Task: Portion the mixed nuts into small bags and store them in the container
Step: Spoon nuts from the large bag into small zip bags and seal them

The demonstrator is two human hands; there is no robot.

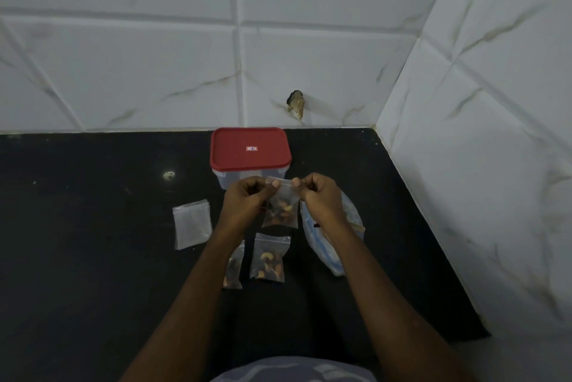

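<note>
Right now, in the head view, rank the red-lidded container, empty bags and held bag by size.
1. red-lidded container
2. empty bags and held bag: alike, the held one partly covered, so unranked.

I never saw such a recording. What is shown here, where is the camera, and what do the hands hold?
There is no machine: a person works with bare hands. The only camera sits on the person's head and looks down, so both arms enter from below. On the black counter are a container with its red lid on, empty bags at the left, two filled bags nearer the person, and a large bag at the right, partly behind the arm. The left hand and the right hand each pinch the top edge of the held bag, which has nuts inside.
</note>
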